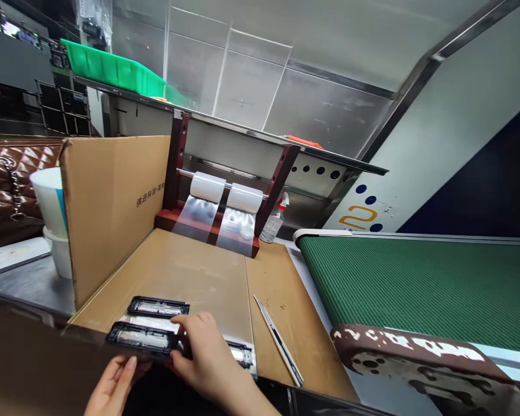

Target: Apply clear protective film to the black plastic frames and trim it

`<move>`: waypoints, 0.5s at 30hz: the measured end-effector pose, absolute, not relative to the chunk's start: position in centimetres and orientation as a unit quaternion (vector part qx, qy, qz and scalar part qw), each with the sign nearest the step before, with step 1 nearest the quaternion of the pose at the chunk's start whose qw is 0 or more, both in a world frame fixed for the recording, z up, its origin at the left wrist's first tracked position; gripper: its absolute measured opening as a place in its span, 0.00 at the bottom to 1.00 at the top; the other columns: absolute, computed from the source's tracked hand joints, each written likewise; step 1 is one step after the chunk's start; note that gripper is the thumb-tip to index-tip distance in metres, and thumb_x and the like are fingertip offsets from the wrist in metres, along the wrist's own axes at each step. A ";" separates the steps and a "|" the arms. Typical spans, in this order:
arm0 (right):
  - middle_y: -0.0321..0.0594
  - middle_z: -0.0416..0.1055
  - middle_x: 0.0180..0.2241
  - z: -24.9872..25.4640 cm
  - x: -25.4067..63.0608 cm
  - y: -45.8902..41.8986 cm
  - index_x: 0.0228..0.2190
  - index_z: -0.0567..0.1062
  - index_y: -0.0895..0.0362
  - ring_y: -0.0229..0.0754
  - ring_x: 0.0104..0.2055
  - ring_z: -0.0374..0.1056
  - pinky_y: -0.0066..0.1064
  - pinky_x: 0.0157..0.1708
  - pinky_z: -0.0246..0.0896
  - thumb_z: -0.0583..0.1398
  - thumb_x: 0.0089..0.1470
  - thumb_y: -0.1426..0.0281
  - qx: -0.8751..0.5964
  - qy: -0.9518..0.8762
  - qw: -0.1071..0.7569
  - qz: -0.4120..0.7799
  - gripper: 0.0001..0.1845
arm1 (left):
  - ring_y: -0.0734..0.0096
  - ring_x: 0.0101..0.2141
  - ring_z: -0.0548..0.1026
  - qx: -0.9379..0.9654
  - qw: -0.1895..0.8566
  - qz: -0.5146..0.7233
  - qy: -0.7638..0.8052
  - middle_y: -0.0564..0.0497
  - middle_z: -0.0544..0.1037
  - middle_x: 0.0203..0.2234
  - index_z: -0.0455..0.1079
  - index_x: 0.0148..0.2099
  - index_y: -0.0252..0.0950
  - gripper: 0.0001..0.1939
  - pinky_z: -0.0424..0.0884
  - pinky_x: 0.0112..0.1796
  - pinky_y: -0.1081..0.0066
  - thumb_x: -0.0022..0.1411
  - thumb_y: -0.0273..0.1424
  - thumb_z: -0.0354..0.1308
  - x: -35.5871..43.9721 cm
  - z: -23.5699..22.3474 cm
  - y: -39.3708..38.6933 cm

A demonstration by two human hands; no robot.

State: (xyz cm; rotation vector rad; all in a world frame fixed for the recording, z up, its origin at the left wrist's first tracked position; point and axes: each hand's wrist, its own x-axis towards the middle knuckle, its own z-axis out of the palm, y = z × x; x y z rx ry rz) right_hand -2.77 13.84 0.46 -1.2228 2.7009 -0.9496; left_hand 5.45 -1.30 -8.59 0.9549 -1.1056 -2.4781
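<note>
A long black plastic frame (141,337) with a pale, clear-looking middle is tilted at the near edge of the cardboard. My right hand (205,352) grips its right end between thumb and fingers. Just below the frame's near edge, my left hand (115,382) has thumb and fingers pressed together; whatever lies between them is hidden. Behind the held piece lies a second black frame (156,307), flat on clear film. Part of another black frame (242,354) shows to the right of my right wrist.
Two film rolls (245,197) hang on a dark red stand (208,231), their film reaching down over the cardboard mat (199,260). A utility knife (279,341) lies to the right. Upright cardboard (117,208) walls the left side; a green conveyor belt (394,283) runs at right. A spray bottle (275,222) stands behind.
</note>
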 end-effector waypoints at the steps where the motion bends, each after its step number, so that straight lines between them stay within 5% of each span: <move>1: 0.40 0.70 0.36 0.7 -2.6 13.9 0.47 0.71 0.57 0.43 0.41 0.64 0.31 0.43 0.61 0.62 0.46 0.76 -0.385 0.867 0.022 -0.316 0.23 | 0.63 0.34 0.79 0.326 0.136 -0.859 -0.370 0.49 0.81 0.30 0.72 0.34 0.34 0.32 0.74 0.36 0.80 0.26 0.44 0.77 5.4 -8.8 -1.2; 9: 0.36 0.70 0.30 -3.5 0.5 14.8 0.42 0.70 0.54 0.45 0.37 0.64 0.41 0.47 0.59 0.67 0.37 0.71 -0.388 0.859 0.017 -0.333 0.26 | 0.61 0.39 0.79 0.354 0.163 -0.882 -0.263 0.54 0.81 0.33 0.71 0.43 0.41 0.35 0.76 0.35 0.77 0.30 0.41 0.77 7.8 -13.8 -1.4; 12: 0.35 0.69 0.29 -7.6 1.6 15.0 0.40 0.70 0.53 0.46 0.37 0.64 0.37 0.41 0.61 0.71 0.30 0.65 -0.372 0.870 0.016 -0.324 0.30 | 0.60 0.51 0.73 0.338 0.146 -0.905 -0.214 0.53 0.79 0.45 0.70 0.51 0.45 0.35 0.74 0.43 0.76 0.39 0.41 0.74 9.1 -14.5 -1.1; 15: 0.35 0.70 0.28 -10.3 2.0 15.3 0.38 0.71 0.52 0.46 0.35 0.65 0.36 0.40 0.62 0.72 0.32 0.56 -0.379 0.872 0.029 -0.308 0.31 | 0.63 0.51 0.73 0.295 0.122 -0.931 -0.177 0.55 0.76 0.50 0.69 0.53 0.48 0.33 0.72 0.46 0.76 0.43 0.40 0.72 9.9 -14.4 -0.3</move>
